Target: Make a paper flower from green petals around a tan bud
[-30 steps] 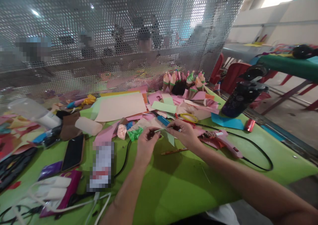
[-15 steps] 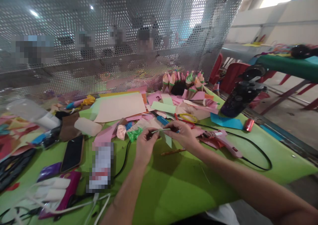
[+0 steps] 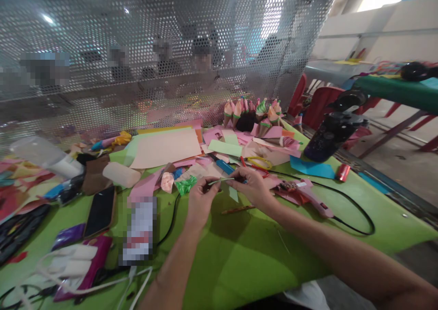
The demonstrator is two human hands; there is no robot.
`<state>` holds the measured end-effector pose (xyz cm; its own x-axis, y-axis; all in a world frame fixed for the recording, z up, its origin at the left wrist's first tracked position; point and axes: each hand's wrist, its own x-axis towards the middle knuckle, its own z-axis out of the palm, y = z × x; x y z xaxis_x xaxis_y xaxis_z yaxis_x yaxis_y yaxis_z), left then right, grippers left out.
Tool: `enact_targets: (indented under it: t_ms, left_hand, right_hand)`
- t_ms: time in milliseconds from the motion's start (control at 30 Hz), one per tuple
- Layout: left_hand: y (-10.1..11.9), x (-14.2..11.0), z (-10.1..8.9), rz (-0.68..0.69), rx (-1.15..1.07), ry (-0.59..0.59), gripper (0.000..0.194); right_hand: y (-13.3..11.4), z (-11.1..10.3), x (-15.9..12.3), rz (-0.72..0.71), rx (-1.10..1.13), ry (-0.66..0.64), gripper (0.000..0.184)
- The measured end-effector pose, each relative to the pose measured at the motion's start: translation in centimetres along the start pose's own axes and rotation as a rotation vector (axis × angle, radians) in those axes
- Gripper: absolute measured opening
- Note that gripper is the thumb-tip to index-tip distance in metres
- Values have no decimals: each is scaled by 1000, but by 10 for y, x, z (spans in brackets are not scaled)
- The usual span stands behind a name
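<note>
Between my two hands, above the green table [image 3: 219, 273], is a light green piece of paper [image 3: 233, 194], with one flap hanging down. My left hand [image 3: 201, 198] pinches its left edge. Fingers of my right hand [image 3: 251, 189] are closed on the right side of the same paper. Below the paper a thin brown stick, perhaps a pencil [image 3: 237, 209], lies on the table. Just beyond my hands are a blue-handled tool [image 3: 225, 166] and scissors with yellow and red handles [image 3: 262, 163]. A crumpled green wrapper [image 3: 186, 185] lies beside my left hand.
A pink glue gun [image 3: 313, 198] with a black cord lies to the right, near a dark bottle [image 3: 323, 136]. Paper cones [image 3: 263, 109] stand at the back by a perforated metal screen [image 3: 153, 73]. Phones [image 3: 100, 211] and chargers [image 3: 77, 260] lie left.
The hanging paper flap looks smaller and has shifted slightly as my fingers work the paper. Both hands stay in nearly the same place.
</note>
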<state>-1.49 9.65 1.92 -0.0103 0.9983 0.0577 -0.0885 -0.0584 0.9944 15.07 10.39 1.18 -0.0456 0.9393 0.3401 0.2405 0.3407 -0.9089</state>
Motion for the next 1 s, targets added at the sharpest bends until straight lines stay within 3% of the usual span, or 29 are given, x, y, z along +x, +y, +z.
enact_targets:
  t_ms: [1000]
  left_hand:
    - [1, -2, 2, -50, -30, -5, 19]
  right_hand:
    - [-3, 1, -2, -4, 15, -13, 14]
